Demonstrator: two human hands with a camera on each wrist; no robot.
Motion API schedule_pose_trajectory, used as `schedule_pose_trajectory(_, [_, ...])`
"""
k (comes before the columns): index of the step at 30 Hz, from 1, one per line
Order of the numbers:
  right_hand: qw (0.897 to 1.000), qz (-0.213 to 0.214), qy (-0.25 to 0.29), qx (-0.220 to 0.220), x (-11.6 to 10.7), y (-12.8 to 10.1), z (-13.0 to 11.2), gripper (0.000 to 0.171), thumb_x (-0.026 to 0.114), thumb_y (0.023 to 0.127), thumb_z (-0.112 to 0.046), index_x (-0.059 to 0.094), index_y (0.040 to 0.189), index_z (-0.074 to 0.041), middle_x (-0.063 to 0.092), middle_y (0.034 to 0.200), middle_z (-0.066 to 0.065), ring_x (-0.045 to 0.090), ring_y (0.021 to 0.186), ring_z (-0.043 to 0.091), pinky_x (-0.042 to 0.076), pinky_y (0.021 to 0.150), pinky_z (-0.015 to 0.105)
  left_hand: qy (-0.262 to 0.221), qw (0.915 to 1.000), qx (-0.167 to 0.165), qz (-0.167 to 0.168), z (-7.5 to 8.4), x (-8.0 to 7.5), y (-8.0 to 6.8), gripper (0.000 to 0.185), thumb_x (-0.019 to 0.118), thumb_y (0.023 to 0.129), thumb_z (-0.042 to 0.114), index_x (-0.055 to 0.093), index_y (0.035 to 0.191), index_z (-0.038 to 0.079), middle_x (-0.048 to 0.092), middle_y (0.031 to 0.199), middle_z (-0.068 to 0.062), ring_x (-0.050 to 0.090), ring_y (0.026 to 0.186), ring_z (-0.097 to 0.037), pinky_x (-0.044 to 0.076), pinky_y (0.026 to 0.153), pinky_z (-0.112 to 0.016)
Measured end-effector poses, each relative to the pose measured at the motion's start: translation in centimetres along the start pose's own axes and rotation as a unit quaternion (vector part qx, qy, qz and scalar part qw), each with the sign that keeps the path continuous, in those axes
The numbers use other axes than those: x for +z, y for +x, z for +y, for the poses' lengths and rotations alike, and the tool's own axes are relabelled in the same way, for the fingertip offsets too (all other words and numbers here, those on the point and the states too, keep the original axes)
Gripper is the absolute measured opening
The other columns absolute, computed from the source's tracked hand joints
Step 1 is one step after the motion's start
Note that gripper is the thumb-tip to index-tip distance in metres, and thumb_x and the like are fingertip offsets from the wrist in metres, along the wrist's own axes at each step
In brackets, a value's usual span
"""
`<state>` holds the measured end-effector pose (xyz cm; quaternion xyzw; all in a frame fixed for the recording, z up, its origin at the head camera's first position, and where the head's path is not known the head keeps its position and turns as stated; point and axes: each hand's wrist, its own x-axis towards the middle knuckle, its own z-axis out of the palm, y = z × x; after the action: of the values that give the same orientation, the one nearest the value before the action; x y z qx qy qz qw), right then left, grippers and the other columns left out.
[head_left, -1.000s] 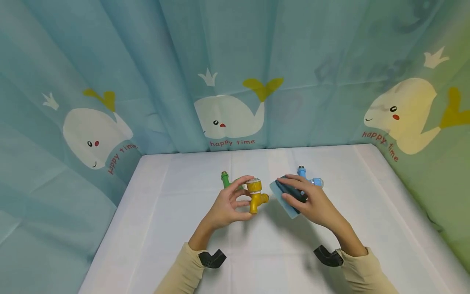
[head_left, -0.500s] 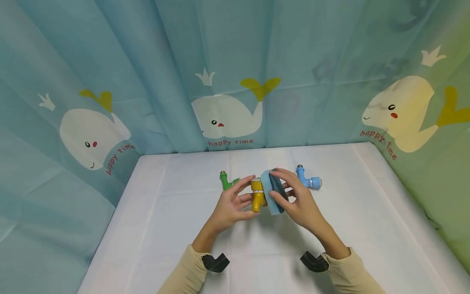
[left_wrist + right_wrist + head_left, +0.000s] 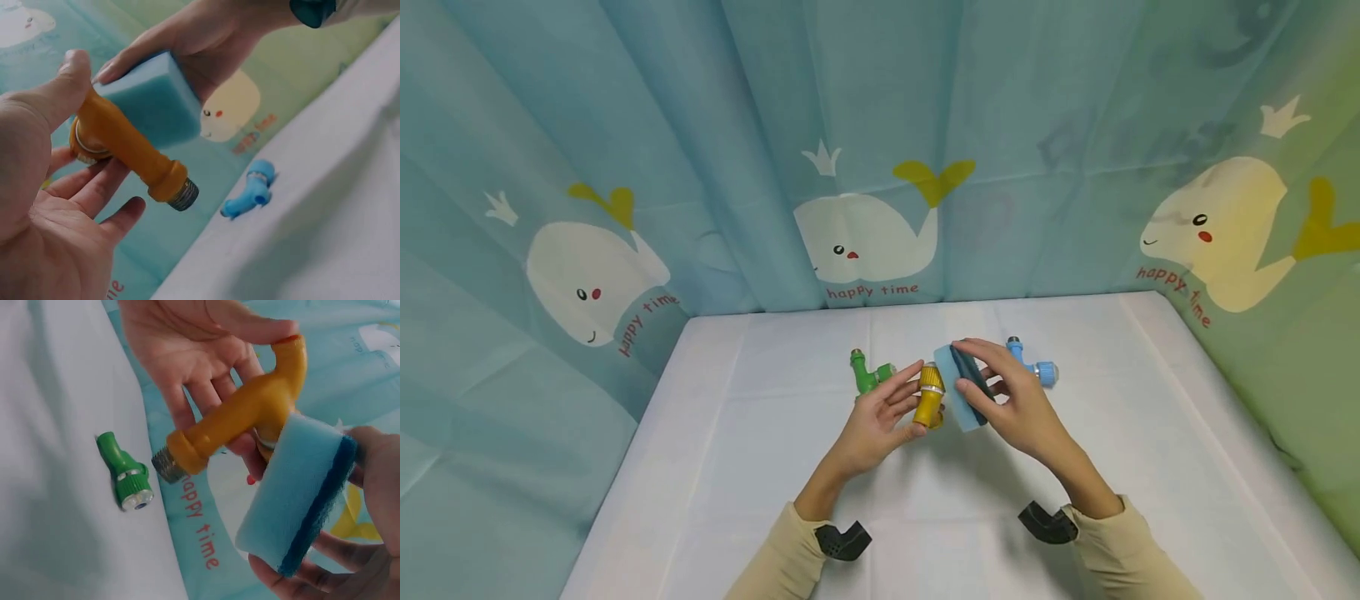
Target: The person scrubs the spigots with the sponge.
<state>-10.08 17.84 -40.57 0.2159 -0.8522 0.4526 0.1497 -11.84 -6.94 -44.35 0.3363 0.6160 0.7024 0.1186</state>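
Observation:
A yellow faucet (image 3: 930,396) with a ribbed knob and a threaded metal end is held up over the table by my left hand (image 3: 872,421), between thumb and fingertips. My right hand (image 3: 1018,408) grips a sponge (image 3: 957,387), light blue with a dark scouring layer on the palm side. In the right wrist view the light blue face of the sponge (image 3: 290,487) lies against or very close to the yellow faucet (image 3: 250,412) near its knob; contact is hard to tell. The left wrist view shows the faucet's threaded end (image 3: 184,195) pointing away from the palm.
A green faucet (image 3: 865,375) lies on the white table (image 3: 760,467) behind my left hand. Behind my right hand lies a blue faucet (image 3: 1045,372), partly covered. Blue-green curtains (image 3: 722,167) with whale prints stand around the table's back and sides.
My right hand has brought the sponge leftward to the yellow faucet. The faucet has tilted slightly and shifted a little right in my left hand. More of the blue faucet shows than at first.

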Motion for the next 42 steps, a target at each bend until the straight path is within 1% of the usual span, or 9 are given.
schedule_pose_trajectory(3, [1.000, 0.003, -0.003, -0.001, 0.2, -0.1, 0.0, 0.053, 0.074, 0.095, -0.010, 0.057, 0.145, -0.018, 0.056, 0.146, 0.008, 0.064, 0.092, 0.021, 0.059, 0.071, 0.033, 0.010, 0.9999, -0.001, 0.008, 0.0, 0.1, 0.1, 0.091, 0.075, 0.089, 0.041, 0.033, 0.159, 0.000, 0.046, 0.153, -0.026, 0.056, 0.131, -0.036, 0.047, 0.108, -0.037])
schedule_pose_trajectory(8, [1.000, -0.009, 0.021, 0.013, -0.2, -0.2, 0.1, 0.052, 0.073, 0.096, -0.010, 0.058, 0.145, -0.020, 0.057, 0.145, 0.006, 0.064, 0.093, 0.020, 0.058, 0.072, 0.028, 0.043, 0.9987, -0.004, 0.028, 0.0, 0.0, -0.1, 0.091, 0.084, 0.083, 0.038, 0.041, 0.155, 0.003, 0.056, 0.146, -0.021, 0.064, 0.120, -0.028, 0.048, 0.109, -0.038])
schedule_pose_trajectory(11, [0.998, -0.018, 0.058, 0.013, -0.9, 0.1, -0.2, 0.051, 0.072, 0.097, -0.008, 0.059, 0.144, -0.021, 0.058, 0.143, 0.002, 0.064, 0.095, 0.020, 0.058, 0.071, 0.027, 0.056, 0.9981, 0.001, 0.025, 0.1, -0.1, -0.2, 0.090, 0.086, 0.081, 0.037, 0.045, 0.153, 0.003, 0.056, 0.147, -0.016, 0.063, 0.123, -0.026, 0.048, 0.109, -0.039])
schedule_pose_trajectory(18, [0.989, -0.134, 0.056, 0.030, -2.7, 1.5, 0.2, 0.043, 0.069, 0.100, -0.015, 0.062, 0.142, -0.021, 0.065, 0.132, 0.002, 0.065, 0.085, 0.017, 0.057, 0.061, 0.028, 0.054, 0.9978, 0.034, -0.019, 0.3, -0.4, -0.5, 0.081, 0.089, 0.081, 0.015, 0.048, 0.148, -0.005, 0.054, 0.148, -0.020, 0.060, 0.129, -0.028, 0.048, 0.107, -0.047])
schedule_pose_trajectory(22, [0.983, -0.174, 0.048, 0.037, -4.3, 2.3, 0.4, 0.040, 0.070, 0.100, -0.017, 0.066, 0.138, -0.023, 0.069, 0.115, 0.002, 0.064, 0.080, 0.017, 0.056, 0.059, 0.029, 0.061, 0.9952, 0.055, -0.053, 0.4, -0.7, -0.5, 0.078, 0.087, 0.079, 0.000, 0.049, 0.146, -0.009, 0.056, 0.144, -0.025, 0.063, 0.123, -0.026, 0.049, 0.106, -0.049])
schedule_pose_trajectory(27, [0.972, -0.226, 0.053, 0.031, -4.8, 3.0, 0.4, 0.038, 0.067, 0.102, -0.020, 0.066, 0.139, -0.023, 0.070, 0.111, -0.004, 0.064, 0.082, 0.016, 0.056, 0.061, 0.029, 0.061, 0.9936, 0.059, -0.075, 1.1, -0.8, -0.3, 0.079, 0.087, 0.078, -0.004, 0.048, 0.146, -0.010, 0.058, 0.140, -0.027, 0.064, 0.117, -0.027, 0.051, 0.105, -0.048])
schedule_pose_trajectory(32, [0.973, -0.217, 0.065, 0.038, -4.6, 3.0, 0.8, 0.038, 0.067, 0.102, -0.017, 0.066, 0.139, -0.021, 0.071, 0.105, -0.001, 0.064, 0.079, 0.018, 0.056, 0.060, 0.030, 0.062, 0.9937, 0.049, -0.080, 0.9, -1.1, -0.2, 0.078, 0.086, 0.079, -0.003, 0.048, 0.147, -0.009, 0.057, 0.142, -0.025, 0.064, 0.118, -0.026, 0.050, 0.106, -0.049])
schedule_pose_trajectory(36, [0.972, -0.224, 0.059, 0.036, -4.0, 2.8, 1.2, 0.039, 0.067, 0.102, -0.020, 0.064, 0.141, -0.022, 0.070, 0.115, 0.001, 0.065, 0.083, 0.019, 0.057, 0.063, 0.030, 0.047, 0.9949, 0.049, -0.075, 0.5, -1.4, -0.1, 0.077, 0.086, 0.080, -0.003, 0.047, 0.147, -0.010, 0.055, 0.144, -0.027, 0.063, 0.121, -0.026, 0.049, 0.105, -0.051])
schedule_pose_trajectory(42, [0.986, -0.147, 0.044, 0.069, -4.3, 1.6, 2.6, 0.042, 0.070, 0.100, -0.018, 0.063, 0.142, -0.023, 0.065, 0.126, 0.006, 0.065, 0.084, 0.021, 0.057, 0.060, 0.031, 0.009, 0.9996, 0.018, -0.020, -0.2, -1.3, 0.7, 0.082, 0.088, 0.080, 0.008, 0.046, 0.150, -0.005, 0.053, 0.147, -0.024, 0.060, 0.126, -0.026, 0.047, 0.109, -0.046])
